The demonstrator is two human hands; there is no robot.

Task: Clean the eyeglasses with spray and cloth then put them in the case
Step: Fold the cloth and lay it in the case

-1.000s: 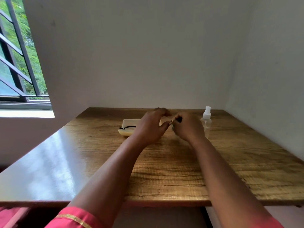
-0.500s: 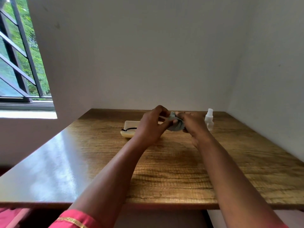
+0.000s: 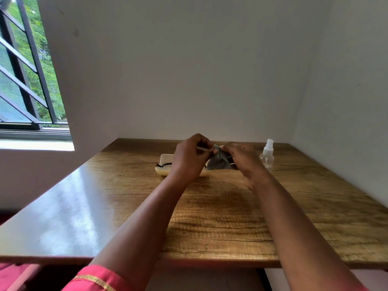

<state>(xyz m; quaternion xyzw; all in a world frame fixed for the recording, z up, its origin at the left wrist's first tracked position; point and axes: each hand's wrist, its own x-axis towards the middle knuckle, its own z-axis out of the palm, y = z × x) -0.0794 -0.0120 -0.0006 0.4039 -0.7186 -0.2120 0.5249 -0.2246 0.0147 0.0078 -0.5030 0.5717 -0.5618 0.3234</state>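
Judging by the scene, wiping is under way and casing remains: above the counter, just left of the spray bottle, the left hand pinches the eyeglasses while the right hand grips the cloth around them, the open case waiting behind the left hand.

A single head-worn wide-angle view looks forward and slightly down from the near edge of the wooden table, taking in both forearms stretched toward the far wall. The window sits at far left and a side wall closes the right. The hands appear small, well away from the lens, near the table's far end.
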